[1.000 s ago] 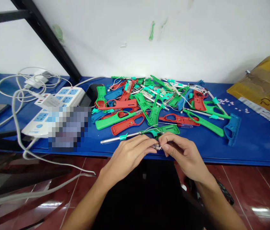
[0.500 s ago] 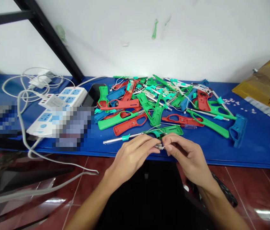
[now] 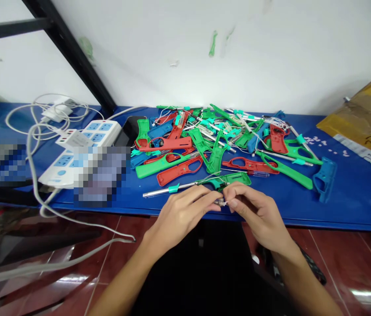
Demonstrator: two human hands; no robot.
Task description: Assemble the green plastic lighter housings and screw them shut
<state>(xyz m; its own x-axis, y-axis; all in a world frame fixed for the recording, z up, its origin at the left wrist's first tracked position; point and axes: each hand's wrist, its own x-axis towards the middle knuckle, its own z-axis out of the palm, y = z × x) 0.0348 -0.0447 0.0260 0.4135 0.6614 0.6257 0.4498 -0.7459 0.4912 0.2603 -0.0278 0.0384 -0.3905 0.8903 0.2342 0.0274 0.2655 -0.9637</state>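
Work looks almost the same as a second ago: left hand [image 3: 180, 211] and right hand [image 3: 261, 216] meet at the front edge of the blue worktop [image 3: 346, 211], both pinching a small part [image 3: 220, 202], mostly hidden, so its handling seems unfinished. Just beyond lies a green handle half [image 3: 238, 178] beside a metal tube [image 3: 158, 192]. Coloured handle pieces [image 3: 178, 171] crowd the space behind; a power strip [image 3: 56, 176] sits leftward, a cardboard box [image 3: 353, 116] rightward.

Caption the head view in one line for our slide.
Bare left hand and right hand hold a small pale part near scattered red, green and blue plastic casings on a blue tabletop.
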